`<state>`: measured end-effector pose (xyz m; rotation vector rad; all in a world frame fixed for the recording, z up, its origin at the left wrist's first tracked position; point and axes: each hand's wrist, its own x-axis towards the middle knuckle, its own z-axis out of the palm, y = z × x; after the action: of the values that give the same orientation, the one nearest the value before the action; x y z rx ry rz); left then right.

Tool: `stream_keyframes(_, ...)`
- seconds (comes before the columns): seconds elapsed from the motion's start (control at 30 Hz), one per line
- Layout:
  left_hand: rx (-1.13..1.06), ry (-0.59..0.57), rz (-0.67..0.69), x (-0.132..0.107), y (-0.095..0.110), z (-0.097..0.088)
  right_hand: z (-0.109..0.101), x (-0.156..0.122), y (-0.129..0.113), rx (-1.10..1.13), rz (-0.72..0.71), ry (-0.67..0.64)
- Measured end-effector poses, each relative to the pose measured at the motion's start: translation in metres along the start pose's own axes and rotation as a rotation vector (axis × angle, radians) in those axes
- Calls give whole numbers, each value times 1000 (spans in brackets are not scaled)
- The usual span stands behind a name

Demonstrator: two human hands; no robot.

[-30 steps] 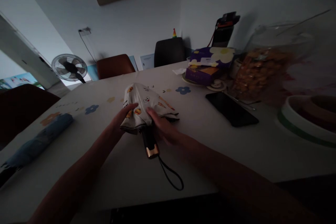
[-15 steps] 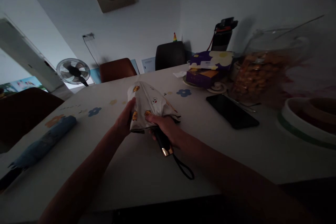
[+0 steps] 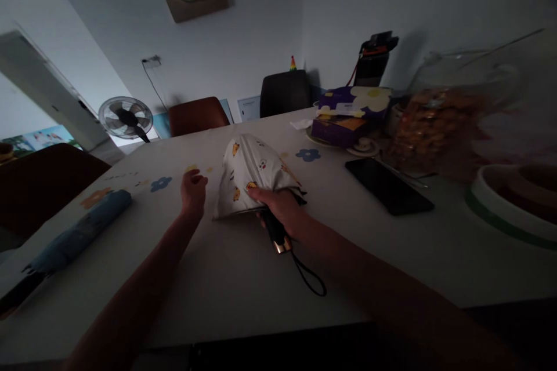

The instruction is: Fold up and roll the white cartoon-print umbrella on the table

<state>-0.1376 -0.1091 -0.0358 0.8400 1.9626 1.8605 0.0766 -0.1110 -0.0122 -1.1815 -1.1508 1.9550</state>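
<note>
Head view: at a pale table (image 3: 235,278), the right hand (image 3: 282,208) grips a patterned umbrella (image 3: 250,165) where soft cloth (image 3: 230,185) meets black handle (image 3: 273,229), probably the firmest hold on something light and floppy, while the left hand (image 3: 194,192), half-curled, empty, hovers alongside.

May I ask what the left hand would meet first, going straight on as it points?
The left hand would probably meet the pale umbrella first, though depth is hard to judge.

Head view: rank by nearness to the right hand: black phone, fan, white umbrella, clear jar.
1. White umbrella: in the right hand.
2. Black phone: on the table, right of the hand.
3. Clear jar: beyond the phone, farther right.
4. Fan: far left, past the table.
</note>
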Motion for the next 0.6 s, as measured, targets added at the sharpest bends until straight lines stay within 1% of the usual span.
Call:
stream_keyframes(0.03, 19, 22, 94, -5, 5, 1, 0, 0, 0, -23, -7, 12)
stream_keyframes(0.07, 22, 3, 158, -13, 11, 4, 0, 0, 1, -47, -20, 23)
stream_keyframes(0.1, -1, -64, 171, -22, 18, 7, 0, 0, 1, -68, -42, 32)
stream_keyframes(0.13, -28, -164, 154, -33, 25, 12, 0, 0, 2, -82, -82, 35)
stream_keyframes(0.2, -81, -392, 66, -54, 37, 23, 0, 0, 3, -93, -207, 40)
stream_keyframes(0.27, -47, -466, 84, -68, 46, 33, -1, 1, 2, -129, -313, 35)
stream_keyframes(0.3, -20, -477, 95, -72, 50, 38, -2, 2, 2, -161, -343, 29)
stream_keyframes(0.37, 30, -462, 96, -74, 56, 46, -5, 4, 3, -212, -383, 14)
stream_keyframes(0.43, 11, -444, 44, -72, 61, 53, -7, 6, 4, -213, -440, 0)
stream_keyframes(0.5, -95, -455, -48, -68, 67, 60, -10, 8, 6, -203, -442, -21)
stream_keyframes(0.6, -337, -515, -239, -61, 72, 67, -11, 7, 6, -189, -375, -53)
